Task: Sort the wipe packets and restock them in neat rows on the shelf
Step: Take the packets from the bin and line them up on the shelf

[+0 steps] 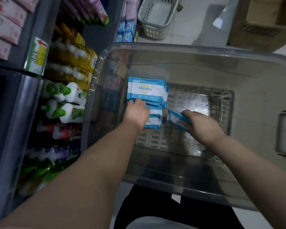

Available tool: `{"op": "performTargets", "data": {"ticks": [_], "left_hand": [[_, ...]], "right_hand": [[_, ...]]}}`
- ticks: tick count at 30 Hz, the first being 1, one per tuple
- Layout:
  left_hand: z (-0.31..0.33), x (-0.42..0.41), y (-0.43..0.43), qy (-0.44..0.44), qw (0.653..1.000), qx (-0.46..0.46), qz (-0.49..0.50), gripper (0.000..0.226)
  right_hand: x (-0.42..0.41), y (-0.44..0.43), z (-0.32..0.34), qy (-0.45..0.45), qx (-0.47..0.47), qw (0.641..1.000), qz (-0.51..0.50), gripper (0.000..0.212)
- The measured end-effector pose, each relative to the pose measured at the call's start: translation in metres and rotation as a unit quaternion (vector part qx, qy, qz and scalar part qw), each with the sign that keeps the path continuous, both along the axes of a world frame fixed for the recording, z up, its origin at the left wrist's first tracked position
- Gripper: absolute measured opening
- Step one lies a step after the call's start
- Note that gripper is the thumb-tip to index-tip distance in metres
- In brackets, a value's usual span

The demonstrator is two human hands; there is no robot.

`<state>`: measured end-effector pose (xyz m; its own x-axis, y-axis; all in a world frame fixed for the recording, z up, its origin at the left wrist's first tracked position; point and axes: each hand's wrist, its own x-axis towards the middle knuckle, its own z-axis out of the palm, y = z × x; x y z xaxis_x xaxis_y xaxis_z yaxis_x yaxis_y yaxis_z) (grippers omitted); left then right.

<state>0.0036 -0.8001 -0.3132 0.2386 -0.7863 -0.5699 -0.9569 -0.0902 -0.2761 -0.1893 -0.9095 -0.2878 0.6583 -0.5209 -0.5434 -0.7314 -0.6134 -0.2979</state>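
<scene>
Looks like the stack of wipe packets (146,90) is being squared up in the centre-left of the clear bin (196,52) so it can go to the shelf (15,113) on the frame's left in one tidy lot. The left hand (136,111) rests on the stack's near edge with fingers close together, but I can't tell if they're gripping or just pressing. The right hand (203,124) angles in from the lower right, pinching a loose bundle (176,117) just beside the stack.
</scene>
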Motion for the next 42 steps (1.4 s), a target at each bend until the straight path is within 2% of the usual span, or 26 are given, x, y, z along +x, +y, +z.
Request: {"op": "performTargets", "data": {"ticks": [2,4,7,13,16,19,22,30,38,42], "left_hand": [[0.015,0.003,0.002,0.022,0.999,-0.025,0.034,0.029],[0.036,0.007,0.002,0.107,0.986,-0.038,0.126,0.026],[0.071,0.009,0.004,0.204,0.94,-0.098,0.257,0.023],[0.136,0.002,0.035,0.233,0.846,-0.27,0.395,0.041],[0.168,-0.016,0.07,0.206,0.83,-0.326,0.404,0.046],[0.198,-0.046,0.117,0.159,0.823,-0.344,0.423,0.049],[0.221,-0.081,0.172,0.124,0.799,-0.361,0.464,0.052],[0.284,-0.154,0.326,0.041,0.691,-0.463,0.553,0.049],[0.328,-0.192,0.53,-0.069,0.591,-0.511,0.621,0.032],[0.332,-0.212,0.641,-0.105,0.544,-0.506,0.661,0.032]], "right_hand": [[-0.003,0.005,0.014,-0.023,-0.018,0.999,-0.017,0.04],[-0.004,0.01,0.031,-0.037,-0.025,0.999,-0.029,0.048],[-0.004,0.014,0.062,-0.049,-0.047,0.997,-0.026,0.051],[-0.006,0.023,0.124,-0.085,-0.115,0.989,0.03,0.053],[-0.008,0.036,0.149,-0.129,-0.157,0.976,0.082,0.053],[-0.015,0.061,0.172,-0.168,-0.213,0.952,0.142,0.051],[-0.027,0.097,0.198,-0.191,-0.229,0.935,0.191,0.053],[-0.031,0.233,0.264,-0.282,-0.197,0.877,0.336,0.057],[-0.009,0.418,0.3,-0.387,-0.188,0.788,0.44,0.051],[0.002,0.529,0.31,-0.409,-0.165,0.758,0.48,0.051]]}}
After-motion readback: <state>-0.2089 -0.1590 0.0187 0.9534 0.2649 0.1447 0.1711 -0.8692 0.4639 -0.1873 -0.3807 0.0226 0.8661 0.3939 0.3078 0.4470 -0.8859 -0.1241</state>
